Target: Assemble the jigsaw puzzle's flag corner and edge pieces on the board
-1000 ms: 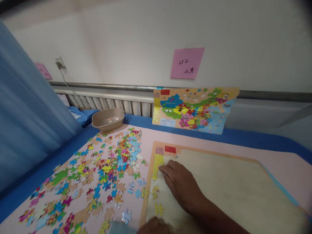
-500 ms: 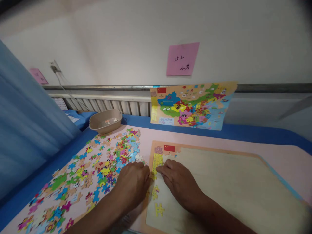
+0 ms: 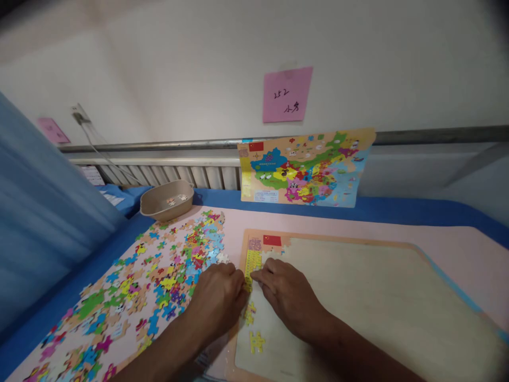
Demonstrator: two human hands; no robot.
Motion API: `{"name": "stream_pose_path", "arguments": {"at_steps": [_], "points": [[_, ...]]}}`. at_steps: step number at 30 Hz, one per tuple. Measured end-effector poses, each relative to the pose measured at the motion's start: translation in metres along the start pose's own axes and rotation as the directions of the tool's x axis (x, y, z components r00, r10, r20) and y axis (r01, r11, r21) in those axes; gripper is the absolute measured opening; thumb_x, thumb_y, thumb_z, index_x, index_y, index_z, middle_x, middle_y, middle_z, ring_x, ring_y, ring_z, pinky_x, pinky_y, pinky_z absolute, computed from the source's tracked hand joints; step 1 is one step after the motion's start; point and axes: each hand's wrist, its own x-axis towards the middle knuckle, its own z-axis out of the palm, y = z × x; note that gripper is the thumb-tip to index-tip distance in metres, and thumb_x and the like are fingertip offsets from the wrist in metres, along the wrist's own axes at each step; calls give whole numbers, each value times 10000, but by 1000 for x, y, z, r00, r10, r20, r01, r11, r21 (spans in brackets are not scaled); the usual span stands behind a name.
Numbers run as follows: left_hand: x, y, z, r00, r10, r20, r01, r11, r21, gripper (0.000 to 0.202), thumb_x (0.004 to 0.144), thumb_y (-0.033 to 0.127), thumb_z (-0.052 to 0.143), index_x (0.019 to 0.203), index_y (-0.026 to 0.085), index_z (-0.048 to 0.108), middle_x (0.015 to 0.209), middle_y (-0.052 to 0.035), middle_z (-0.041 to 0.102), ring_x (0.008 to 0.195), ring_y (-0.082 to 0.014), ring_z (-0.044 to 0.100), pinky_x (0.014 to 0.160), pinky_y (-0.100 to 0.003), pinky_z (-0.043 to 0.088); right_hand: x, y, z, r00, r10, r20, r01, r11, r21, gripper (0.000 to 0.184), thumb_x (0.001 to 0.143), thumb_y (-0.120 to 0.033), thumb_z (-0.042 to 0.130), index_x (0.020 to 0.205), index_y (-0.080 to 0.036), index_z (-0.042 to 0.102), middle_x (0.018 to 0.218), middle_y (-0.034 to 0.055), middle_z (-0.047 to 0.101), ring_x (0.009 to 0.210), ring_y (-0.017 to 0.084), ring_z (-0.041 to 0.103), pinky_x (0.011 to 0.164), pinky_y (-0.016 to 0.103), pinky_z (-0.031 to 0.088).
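My left hand (image 3: 218, 298) and my right hand (image 3: 287, 293) meet at the left edge of a wooden puzzle board (image 3: 369, 297), fingertips together on a yellow puzzle piece (image 3: 249, 270) in the column below a red flag piece (image 3: 272, 240). Both hands are curled, fingers pressed down on the piece. Two more yellow pieces (image 3: 254, 339) lie loose on the board nearer me. Several colourful loose pieces (image 3: 159, 276) are spread over the pink mat to the left of my left hand.
A finished map picture (image 3: 304, 167) leans against the wall rail at the back. A beige tray (image 3: 167, 200) with a few pieces stands at the back left. A blue curtain (image 3: 40, 223) hangs on the left. A pink note (image 3: 287, 94) is stuck on the wall.
My left hand has come up from the bottom edge and joined my right hand at the yellow column. The view has shifted slightly to the right.
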Motion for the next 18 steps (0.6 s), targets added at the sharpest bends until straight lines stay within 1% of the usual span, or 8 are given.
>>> {"name": "stream_pose_path", "arguments": {"at_steps": [3, 6, 8, 10, 12, 16, 18], "points": [[-4, -2, 6, 989, 119, -86, -116, 992, 40, 215, 974, 187, 532, 826, 213, 685, 830, -53, 695, 800, -243, 664, 692, -354, 427, 0, 3, 4, 1000, -5, -20, 5, 1000, -3, 298, 1078, -238, 471, 1030, -274, 764, 916, 29, 632, 845, 187, 551, 742, 312, 352], [-5, -5, 11, 959, 226, -169, -215, 973, 79, 234, 980, 159, 533, 798, 217, 668, 764, -35, 668, 730, -228, 641, 664, -354, 428, 0, 5, 5, 999, -17, -28, 17, 1000, -8, 296, 1082, -255, 469, 1034, -279, 760, 921, 29, 630, 854, 191, 548, 745, 316, 347], [-6, -6, 14, 940, 280, -197, -262, 958, 115, 246, 967, 126, 536, 768, 216, 651, 726, -28, 649, 685, -221, 622, 641, -355, 421, 0, 4, 4, 999, -22, -26, 22, 1000, -7, 291, 1077, -243, 474, 1048, -278, 761, 924, 29, 629, 863, 191, 551, 746, 315, 347], [-7, -7, 15, 932, 303, -196, -280, 950, 136, 252, 955, 98, 533, 759, 212, 641, 716, -26, 645, 671, -220, 614, 636, -358, 421, 0, 3, 3, 1000, -16, -27, 16, 1000, -14, 285, 1070, -228, 485, 1040, -274, 765, 911, 27, 625, 855, 191, 550, 734, 314, 342], [-9, -7, 14, 942, 287, -174, -267, 955, 129, 247, 949, 85, 530, 766, 209, 641, 729, -29, 654, 683, -225, 622, 647, -363, 428, 0, 2, 2, 999, -12, -35, 11, 1000, -28, 282, 1066, -227, 497, 1014, -270, 771, 890, 26, 620, 838, 191, 542, 722, 316, 335], [-9, -6, 7, 983, 163, -83, -161, 986, 38, 227, 968, 130, 531, 800, 206, 663, 788, -37, 688, 753, -229, 652, 677, -352, 430, -1, 1, 2, 999, -18, -50, 17, 1000, -19, 264, 1056, -216, 519, 1016, -270, 775, 887, 22, 627, 839, 189, 544, 728, 312, 342], [-7, -5, 2, 994, 109, -23, -110, 994, -6, 210, 972, 160, 547, 813, 207, 676, 819, -37, 701, 786, -220, 662, 688, -337, 424, -1, 1, 2, 999, -15, -52, 15, 1000, -7, 260, 1053, -208, 524, 1023, -268, 776, 891, 21, 632, 838, 187, 549, 727, 311, 347]]}}
